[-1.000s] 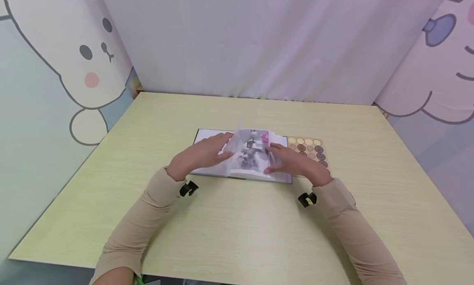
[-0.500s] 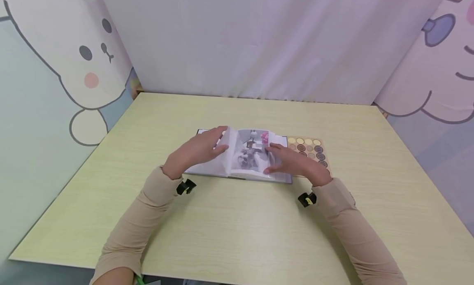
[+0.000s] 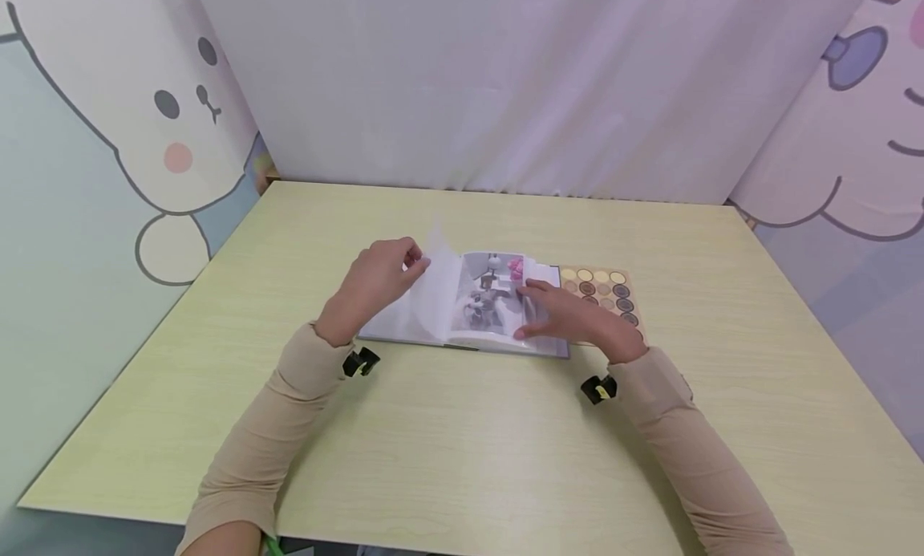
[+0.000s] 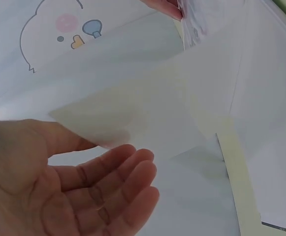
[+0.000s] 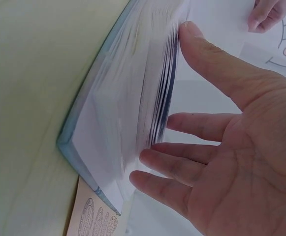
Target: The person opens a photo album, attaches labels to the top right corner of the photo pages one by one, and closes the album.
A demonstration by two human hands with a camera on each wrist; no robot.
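Note:
A photo album (image 3: 552,347) lies spread on the table, with a grey picture with a pink patch (image 3: 487,287) facing up on its right side. My left hand (image 3: 375,283) pinches the edge of a translucent page (image 4: 147,108) that stands raised from the left half; the thumb shows faintly through it in the left wrist view. My right hand (image 3: 570,311) rests along the outer edge of the right-hand page stack (image 5: 157,93). Its thumb and fairly straight fingers (image 5: 167,191) touch the page edges without curling round them.
A tan board with rows of round discs (image 3: 613,287) lies partly under the album's right side. The light wooden table (image 3: 462,444) meets a white curtain (image 3: 491,91) at the back. Cartoon-printed panels (image 3: 87,179) flank both sides.
My left hand has moved left from the middle of the album, drawing the translucent page over with it, and its fingers have curled. My right hand has stayed in place.

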